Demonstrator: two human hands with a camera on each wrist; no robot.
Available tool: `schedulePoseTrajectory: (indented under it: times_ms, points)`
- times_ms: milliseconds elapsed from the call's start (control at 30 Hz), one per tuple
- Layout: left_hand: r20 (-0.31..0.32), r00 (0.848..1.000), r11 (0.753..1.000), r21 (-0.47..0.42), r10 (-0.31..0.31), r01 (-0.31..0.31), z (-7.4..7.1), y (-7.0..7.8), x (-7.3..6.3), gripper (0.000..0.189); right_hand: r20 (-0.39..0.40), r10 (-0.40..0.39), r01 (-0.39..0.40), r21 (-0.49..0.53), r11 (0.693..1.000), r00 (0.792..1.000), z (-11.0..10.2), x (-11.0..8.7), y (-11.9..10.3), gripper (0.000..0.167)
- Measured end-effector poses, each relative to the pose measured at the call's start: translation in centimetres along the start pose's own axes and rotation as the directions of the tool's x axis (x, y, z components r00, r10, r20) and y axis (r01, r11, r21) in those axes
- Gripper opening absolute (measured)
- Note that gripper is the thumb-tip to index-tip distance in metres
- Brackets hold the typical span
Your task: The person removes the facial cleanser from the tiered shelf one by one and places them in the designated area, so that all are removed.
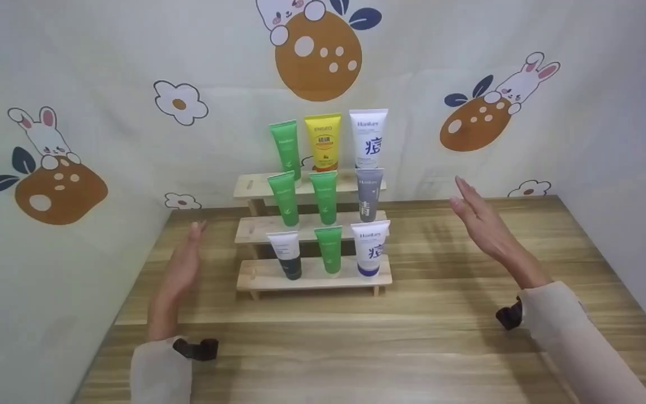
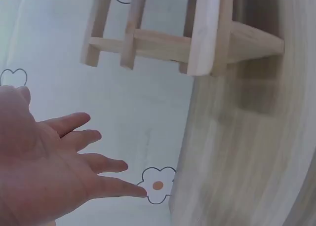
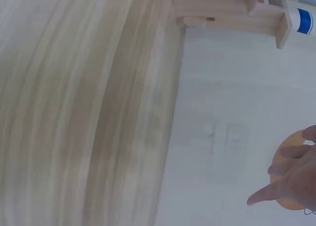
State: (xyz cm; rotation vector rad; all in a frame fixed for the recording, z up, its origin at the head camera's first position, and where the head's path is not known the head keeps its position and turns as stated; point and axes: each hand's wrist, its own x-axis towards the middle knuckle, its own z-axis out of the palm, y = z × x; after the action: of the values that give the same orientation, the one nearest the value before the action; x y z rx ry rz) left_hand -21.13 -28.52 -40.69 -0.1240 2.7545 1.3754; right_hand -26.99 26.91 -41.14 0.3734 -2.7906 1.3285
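Tubes of green, yellow, white and grey plastic [image 1: 324, 199] stand cap-down, three to a tier, on a stepped rack of pale wood [image 1: 257, 229], which sits on the brown wood-grained counter [image 1: 356, 348]. Resting on the caps probably gives each soft body a flat footing, and the rising tiers seem meant to keep the back row in sight above those in front.

On the top tier, a slim green tube [image 1: 285, 146], a bright yellow tube [image 1: 323, 137] and a white tube with blue lettering [image 1: 365, 134] face forward, presumably so their labels can be read. The middle tier carries two more green tubes [image 1: 284, 199] and a grey tube [image 1: 369, 196]; the lowest, a white tube with a dark lower half [image 1: 286, 255], a fourth green tube [image 1: 329, 249] and a second white-and-blue tube [image 1: 367, 247].

Left hand [image 1: 180, 266] and right hand [image 1: 483, 224] flank the rack, well apart from it, fingers extended, each grip empty; so spread, they leave the arrangement unobstructed.
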Motion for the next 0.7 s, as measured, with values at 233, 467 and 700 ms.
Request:
schedulePoseTrajectory:
  times_ms: [233,467,700]
  points:
    - [-0.024,1.000,0.967,-0.253,0.017,-0.023,0.4,0.7,-0.6,0.076,0.018,-0.014,0.011,0.152,0.988,1.000,-0.1,0.3,-1.7,0.065]
    - [-0.104,0.993,0.893,-0.449,-0.063,0.010,1.5,0.2,-0.7,0.070,0.048,-0.053,0.031,0.389,0.921,0.997,0.4,1.3,-3.6,0.070]
    - [-0.092,0.990,0.818,-0.575,-0.107,0.035,2.8,-0.8,-0.9,0.065,0.049,-0.101,0.055,0.576,0.816,0.994,0.5,2.0,-5.4,0.074]
